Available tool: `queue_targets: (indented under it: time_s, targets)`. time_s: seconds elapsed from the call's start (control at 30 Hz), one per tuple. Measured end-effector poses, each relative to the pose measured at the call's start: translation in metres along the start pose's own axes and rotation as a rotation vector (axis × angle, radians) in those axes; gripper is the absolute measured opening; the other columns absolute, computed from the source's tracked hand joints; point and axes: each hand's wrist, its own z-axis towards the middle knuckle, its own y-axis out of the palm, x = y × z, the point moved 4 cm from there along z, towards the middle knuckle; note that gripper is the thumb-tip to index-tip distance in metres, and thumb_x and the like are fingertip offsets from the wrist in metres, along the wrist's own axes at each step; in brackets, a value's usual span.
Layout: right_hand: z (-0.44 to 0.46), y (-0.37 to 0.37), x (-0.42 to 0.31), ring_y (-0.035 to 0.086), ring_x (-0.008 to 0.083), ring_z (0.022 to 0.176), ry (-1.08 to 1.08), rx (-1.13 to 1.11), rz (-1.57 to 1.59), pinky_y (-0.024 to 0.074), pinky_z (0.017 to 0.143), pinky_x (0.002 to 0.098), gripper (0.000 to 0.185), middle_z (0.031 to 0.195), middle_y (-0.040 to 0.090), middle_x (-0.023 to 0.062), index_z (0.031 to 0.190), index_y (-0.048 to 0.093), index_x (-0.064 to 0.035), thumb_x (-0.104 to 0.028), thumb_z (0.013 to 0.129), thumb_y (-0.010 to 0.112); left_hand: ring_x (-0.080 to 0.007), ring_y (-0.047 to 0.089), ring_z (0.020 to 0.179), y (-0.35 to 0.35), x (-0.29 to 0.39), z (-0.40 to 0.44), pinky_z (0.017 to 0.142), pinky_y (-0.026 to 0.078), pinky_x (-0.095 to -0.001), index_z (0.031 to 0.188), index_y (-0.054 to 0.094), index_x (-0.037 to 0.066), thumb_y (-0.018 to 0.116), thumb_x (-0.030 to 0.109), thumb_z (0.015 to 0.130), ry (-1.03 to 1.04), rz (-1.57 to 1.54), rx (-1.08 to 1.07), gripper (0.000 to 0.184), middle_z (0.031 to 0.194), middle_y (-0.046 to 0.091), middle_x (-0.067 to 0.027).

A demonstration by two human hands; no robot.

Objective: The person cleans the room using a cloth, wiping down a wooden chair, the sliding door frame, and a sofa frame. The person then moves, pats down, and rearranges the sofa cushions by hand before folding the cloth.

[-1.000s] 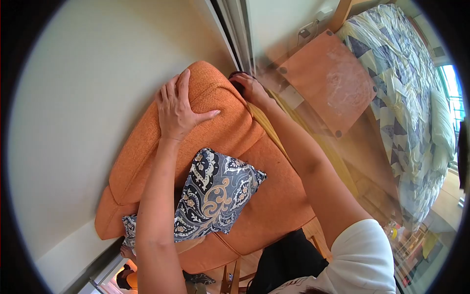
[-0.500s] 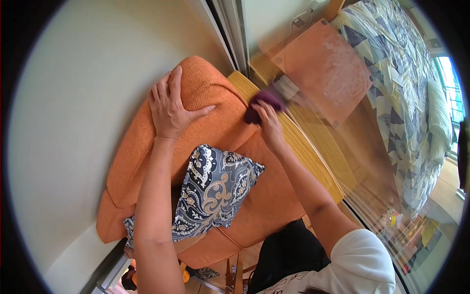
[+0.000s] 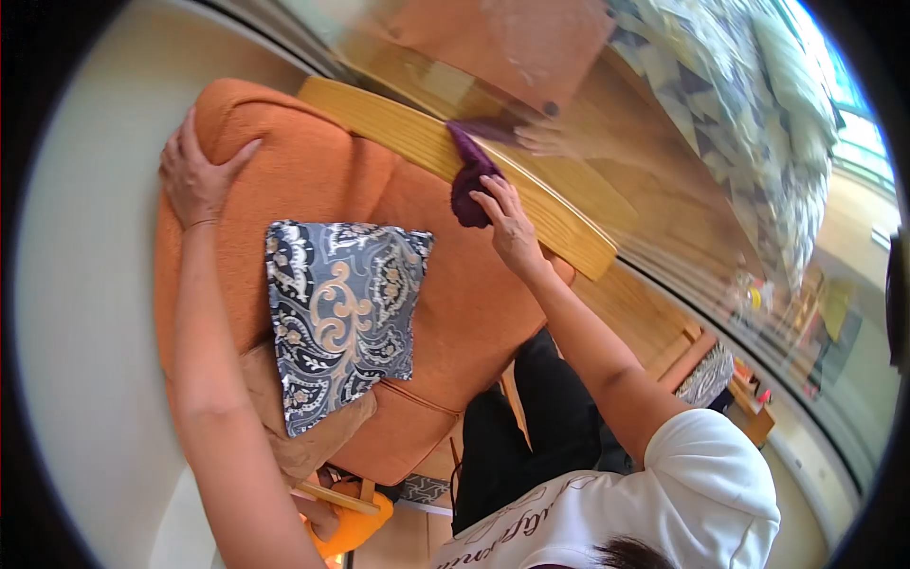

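An orange fabric sofa (image 3: pixel 464 275), with a yellowish wooden armrest (image 3: pixel 379 114), carries the things. On its upholstery there lies a paisley-patterned cushion (image 3: pixel 346 313), and a brown fabric piece (image 3: pixel 327 441) is partly under this cushion. A purple cloth (image 3: pixel 466 194) lies across the armrest, reaching over its inner edge.

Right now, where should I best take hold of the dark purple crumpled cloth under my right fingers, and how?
I'd pinch the near, bunched end of the dark purple crumpled cloth from the right with your bare right hand: it looks thickest there, by the orange fabric seat, while the far end narrows across the yellow wooden strip.
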Motion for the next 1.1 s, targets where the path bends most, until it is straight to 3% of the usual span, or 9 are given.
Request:
queue_targets:
  time_s: [0.27,0.4,0.47,0.57,0.77,0.93,0.97,1.03,1.1]
  targets:
    - [0.015,0.029,-0.007,0.036,0.0344,0.128,-0.021,0.202,0.042,0.0342,0.105,0.0424,0.038,0.132,0.047,0.0110,0.114,0.057,-0.0094,-0.006,0.076,0.054,-0.0363,0.041,0.126,-0.003,0.010,-0.010,0.102,0.035,-0.0485,0.139,0.038,0.012,0.069,0.063,0.069,-0.141,0.085,-0.169,0.092,0.133,0.046,-0.0194]
    - [0.036,0.039,-0.029,0.038,0.0299,0.127,-0.181,0.065,0.035,0.0330,0.104,0.0391,0.030,0.129,0.050,0.0098,0.109,0.059,-0.0102,-0.010,0.079,0.053,-0.0434,0.027,0.133,-0.014,0.034,-0.055,0.108,0.025,-0.0534,0.142,0.034,0.009,0.067,0.052,0.077,-0.006,0.089,-0.115,0.085,0.143,0.033,-0.0245]
    - [0.016,0.039,-0.033,0.038,0.0283,0.127,-0.182,0.025,0.002,0.0328,0.104,0.0381,0.028,0.128,0.051,0.0090,0.107,0.059,-0.0106,-0.010,0.079,0.054,-0.0468,0.020,0.136,-0.040,0.060,-0.096,0.108,0.020,-0.0572,0.141,0.036,0.006,0.068,0.045,0.079,0.068,-0.107,-0.178,0.080,0.147,0.026,-0.0254]
    - [-0.044,0.001,-0.004,0.043,0.0261,0.122,0.000,0.370,-0.174,0.0357,0.102,0.0374,0.024,0.125,0.054,0.0064,0.103,0.061,-0.0116,-0.009,0.080,0.053,-0.0496,0.014,0.136,-0.093,0.103,-0.173,0.108,0.018,-0.0590,0.137,0.042,0.004,0.069,0.034,0.081,0.092,-0.307,-0.304,0.070,0.148,0.024,-0.0268]
    - [-0.047,-0.025,0.017,0.051,0.0324,0.104,0.077,0.226,0.104,0.0440,0.090,0.0409,0.030,0.112,0.056,0.0108,0.104,0.058,-0.0086,-0.004,0.074,0.060,-0.0506,0.014,0.136,-0.151,0.136,-0.346,0.108,0.019,-0.0606,0.129,0.048,0.006,0.070,0.025,0.078,0.014,-0.423,-0.481,0.059,0.146,0.024,-0.0274]
    - [-0.006,-0.005,-0.086,0.053,0.0389,0.092,-0.155,0.253,0.433,0.0469,0.081,0.0422,0.043,0.098,0.056,0.0170,0.100,0.057,-0.0063,-0.003,0.059,0.072,-0.0465,0.031,0.130,-0.189,0.180,-0.406,0.108,0.026,-0.0526,0.121,0.056,0.005,0.073,0.026,0.077,-0.292,-0.524,-0.654,0.052,0.138,0.038,-0.0278]
    - [-0.007,-0.028,-0.132,0.055,0.0382,0.088,-0.126,-0.172,0.567,0.0475,0.078,0.0423,0.033,0.090,0.059,0.0175,0.093,0.059,-0.0042,-0.004,0.062,0.071,-0.0468,0.033,0.128,-0.189,0.188,-0.414,0.107,0.027,-0.0504,0.120,0.058,0.004,0.073,0.025,0.077,-0.251,-0.531,-0.650,0.050,0.138,0.039,-0.0276]
    - [-0.034,-0.005,-0.186,0.056,0.0362,0.088,-0.324,0.178,0.490,0.0471,0.077,0.0400,0.023,0.088,0.059,0.0162,0.090,0.058,-0.0043,-0.002,0.068,0.065,-0.0466,0.034,0.128,-0.196,0.205,-0.419,0.107,0.028,-0.0501,0.120,0.058,0.004,0.073,0.024,0.077,-0.252,-0.572,-0.663,0.049,0.138,0.039,-0.0275]
    - [-0.074,-0.018,-0.220,0.055,0.0308,0.093,-0.203,0.145,0.547,0.0464,0.078,0.0370,0.027,0.094,0.054,0.0112,0.097,0.053,-0.0067,-0.005,0.072,0.064,-0.0447,0.036,0.127,-0.200,0.216,-0.416,0.105,0.032,-0.0486,0.119,0.058,0.002,0.073,0.025,0.079,-0.206,-0.630,-0.666,0.048,0.136,0.041,-0.0266]
